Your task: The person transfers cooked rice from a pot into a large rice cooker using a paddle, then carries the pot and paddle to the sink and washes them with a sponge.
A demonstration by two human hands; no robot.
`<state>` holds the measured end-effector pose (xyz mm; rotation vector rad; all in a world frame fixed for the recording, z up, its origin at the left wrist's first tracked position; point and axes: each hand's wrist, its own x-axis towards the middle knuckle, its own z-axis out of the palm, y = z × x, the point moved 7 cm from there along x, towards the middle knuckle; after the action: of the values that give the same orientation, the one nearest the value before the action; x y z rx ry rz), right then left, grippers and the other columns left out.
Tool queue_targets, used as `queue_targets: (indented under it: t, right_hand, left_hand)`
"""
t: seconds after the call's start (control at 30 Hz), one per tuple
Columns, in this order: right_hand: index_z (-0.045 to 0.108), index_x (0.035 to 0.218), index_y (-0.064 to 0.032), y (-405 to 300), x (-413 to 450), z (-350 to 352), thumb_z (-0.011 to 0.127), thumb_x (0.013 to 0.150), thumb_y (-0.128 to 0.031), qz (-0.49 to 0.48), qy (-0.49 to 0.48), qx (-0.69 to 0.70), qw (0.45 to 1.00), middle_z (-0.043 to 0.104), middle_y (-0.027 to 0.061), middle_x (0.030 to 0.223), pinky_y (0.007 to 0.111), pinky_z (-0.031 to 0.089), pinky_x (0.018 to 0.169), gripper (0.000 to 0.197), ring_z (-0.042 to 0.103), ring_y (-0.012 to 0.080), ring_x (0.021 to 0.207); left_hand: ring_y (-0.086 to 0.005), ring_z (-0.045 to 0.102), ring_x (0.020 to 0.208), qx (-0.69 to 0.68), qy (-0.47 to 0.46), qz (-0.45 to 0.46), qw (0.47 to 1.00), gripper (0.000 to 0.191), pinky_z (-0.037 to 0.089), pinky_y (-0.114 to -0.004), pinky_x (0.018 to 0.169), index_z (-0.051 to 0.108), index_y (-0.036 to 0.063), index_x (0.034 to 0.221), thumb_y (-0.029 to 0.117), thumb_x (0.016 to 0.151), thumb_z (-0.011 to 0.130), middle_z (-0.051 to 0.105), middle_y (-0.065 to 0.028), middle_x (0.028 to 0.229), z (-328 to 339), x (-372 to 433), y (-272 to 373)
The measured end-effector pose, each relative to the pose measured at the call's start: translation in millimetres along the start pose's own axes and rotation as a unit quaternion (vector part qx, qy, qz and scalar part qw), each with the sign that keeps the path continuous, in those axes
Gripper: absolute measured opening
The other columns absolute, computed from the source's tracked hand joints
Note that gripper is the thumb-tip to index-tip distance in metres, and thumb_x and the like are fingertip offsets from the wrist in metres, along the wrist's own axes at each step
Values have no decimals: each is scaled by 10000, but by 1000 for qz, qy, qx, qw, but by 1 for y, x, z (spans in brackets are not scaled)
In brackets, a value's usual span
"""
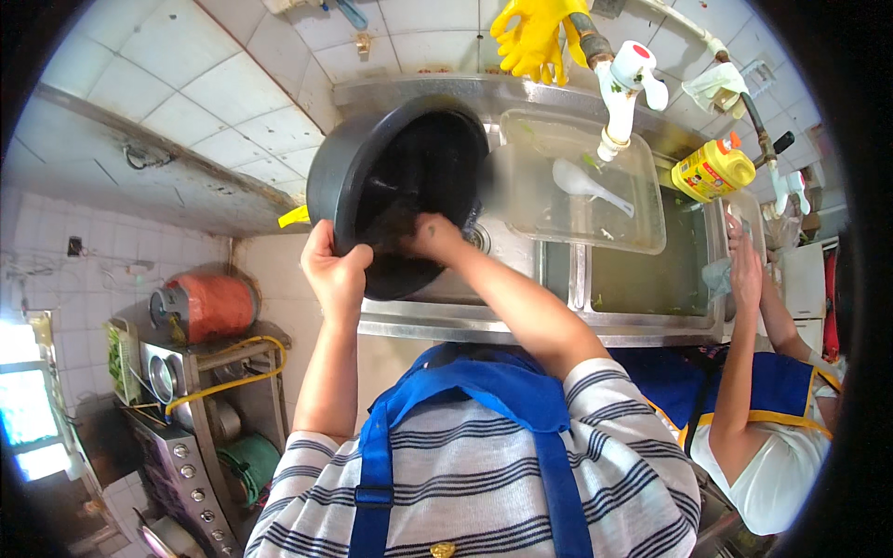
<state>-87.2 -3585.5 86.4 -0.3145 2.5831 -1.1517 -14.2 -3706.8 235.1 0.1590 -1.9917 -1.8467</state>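
Observation:
A large black basin (332, 167) is tilted on its side over the left compartment of a stainless-steel sink (464, 284), its mouth facing right. My left hand (336, 270) grips its near rim, thumb on the inner side. Inside the basin, my right hand (436, 237) presses near the wall with curled, blurred fingers. A dark patch lies by those fingers; whether it is a held pad cannot be told. To the right, a translucent plastic tub (645, 227) rests across the sink divider, with a white plastic spoon (586, 185) and green scraps in it.
A white tap (619, 115) juts over the tub, yellow rubber gloves (534, 42) hanging beside it. A yellow detergent bottle (715, 167) stands at the back right. Murky water (645, 282) fills the right compartment. A co-worker's hands (745, 261) hold a cloth at far right.

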Motion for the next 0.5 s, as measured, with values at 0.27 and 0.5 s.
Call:
queue_targets:
  t: [0.27, 0.5]
  right_hand:
    - [473, 849, 33, -49, 25, -105, 526, 670, -6, -213, 379, 93, 896, 520, 258, 911, 455, 395, 742, 191, 476, 423, 889]
    - [570, 992, -12, -103, -33, -7, 550, 660, -152, -401, 54, 71, 912, 498, 282, 1047, 417, 323, 945, 361, 422, 406, 1064]
  left_hand:
    - [-108, 472, 543, -128, -25, -102, 986, 334, 393, -202, 515, 528, -1, 779, -149, 487, 462, 538, -23, 677, 12, -25, -14]
    - [-95, 487, 599, -220, 22, -51, 974, 369, 393, -184, 570, 547, 14, 804, -159, 490, 461, 549, -8, 704, -8, -13, 0]
